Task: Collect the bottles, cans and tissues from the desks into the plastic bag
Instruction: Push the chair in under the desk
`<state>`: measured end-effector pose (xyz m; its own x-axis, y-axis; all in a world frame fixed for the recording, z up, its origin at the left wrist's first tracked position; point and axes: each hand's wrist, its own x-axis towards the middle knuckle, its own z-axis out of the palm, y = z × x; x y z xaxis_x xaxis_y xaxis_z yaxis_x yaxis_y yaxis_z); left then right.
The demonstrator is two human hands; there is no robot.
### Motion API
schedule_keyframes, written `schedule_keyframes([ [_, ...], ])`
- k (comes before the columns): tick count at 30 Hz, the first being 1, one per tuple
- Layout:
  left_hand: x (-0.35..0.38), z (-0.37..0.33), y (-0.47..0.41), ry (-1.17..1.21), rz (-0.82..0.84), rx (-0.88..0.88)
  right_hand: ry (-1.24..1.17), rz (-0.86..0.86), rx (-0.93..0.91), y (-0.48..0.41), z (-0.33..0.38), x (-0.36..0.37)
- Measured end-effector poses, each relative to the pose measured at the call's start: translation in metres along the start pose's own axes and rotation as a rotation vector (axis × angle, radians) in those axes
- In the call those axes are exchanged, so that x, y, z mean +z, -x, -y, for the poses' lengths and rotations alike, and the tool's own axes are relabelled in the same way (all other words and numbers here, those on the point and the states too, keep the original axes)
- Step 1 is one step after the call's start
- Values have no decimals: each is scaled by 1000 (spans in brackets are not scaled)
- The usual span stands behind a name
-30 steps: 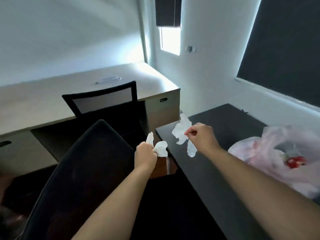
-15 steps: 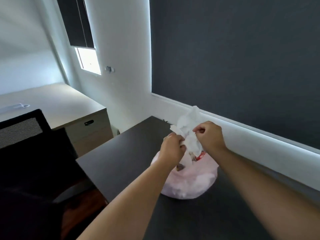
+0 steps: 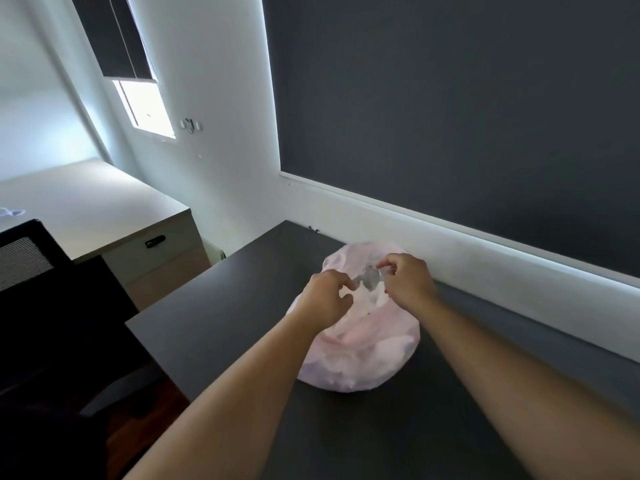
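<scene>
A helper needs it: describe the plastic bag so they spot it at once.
Find the dark desk below the big dark blind. Toward its back sits the plastic bag: pale pink, bulging, the only pink thing in view.

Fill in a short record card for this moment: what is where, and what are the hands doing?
Left hand: fingers curled over the bag's mouth; grip unclear
Right hand: fingers curled at the mouth's right side; grip unclear
Plastic bag: pink, bulging, on the dark desk
Tissues: white, crumpled, in the bag's mouth between the hands
Light desk: small white item at its left, too small to identify
Chair: black, mesh back, at left
</scene>
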<state>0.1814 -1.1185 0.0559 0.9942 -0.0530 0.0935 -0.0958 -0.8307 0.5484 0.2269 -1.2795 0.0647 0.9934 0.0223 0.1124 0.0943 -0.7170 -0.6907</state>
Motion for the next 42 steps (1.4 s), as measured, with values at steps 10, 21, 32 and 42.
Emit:
schedule_keyframes([
  [10,-137,61,129,-130,-179,-64,-191,96,-213,151,125,54],
  [21,-278,224,403,-521,-190,-498,-342,676,-297,368,283,181],
  [32,-264,269,504,-666,-86,-582,-148,1050,-427,479,317,231],
  [42,-249,251,475,-958,31,-410,-123,1017,-367,465,292,225],
])
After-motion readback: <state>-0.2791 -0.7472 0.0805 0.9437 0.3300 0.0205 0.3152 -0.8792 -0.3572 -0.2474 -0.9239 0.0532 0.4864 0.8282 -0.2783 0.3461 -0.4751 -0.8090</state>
